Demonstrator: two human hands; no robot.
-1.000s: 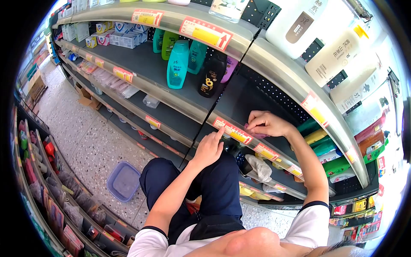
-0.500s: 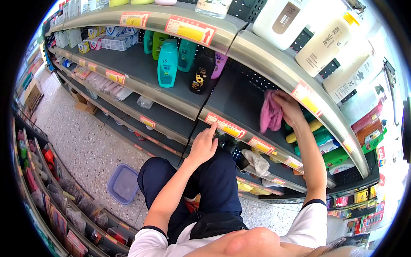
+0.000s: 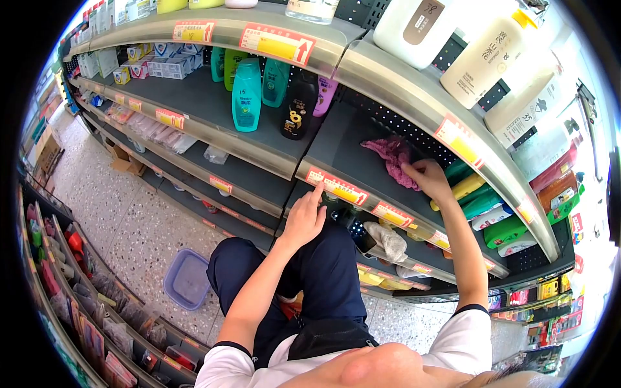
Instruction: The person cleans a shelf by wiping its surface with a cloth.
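Note:
My right hand (image 3: 428,179) pinches the right end of a crumpled pink cloth (image 3: 393,160), which lies on the dark middle shelf (image 3: 339,139). My left hand (image 3: 306,216) holds nothing; its index fingertip touches the red and yellow price label (image 3: 337,187) on the shelf edge, and its other fingers are bent. Left of the cloth stand a black bottle (image 3: 299,107), a purple bottle (image 3: 325,96) and a turquoise bottle (image 3: 246,97). Green and yellow bottles (image 3: 467,186) lie on their sides beyond my right hand.
Large pump bottles (image 3: 488,61) stand on the upper shelf. A whitish cloth (image 3: 386,242) hangs over a lower shelf edge. On the speckled floor sits a purple basin (image 3: 187,279), left of my knees. Another rack (image 3: 97,291) runs along the lower left.
The pink cloth went from bunched near the shelf edge to lifted, then down onto the shelf farther back, with my right hand on it. My left hand stays by the label.

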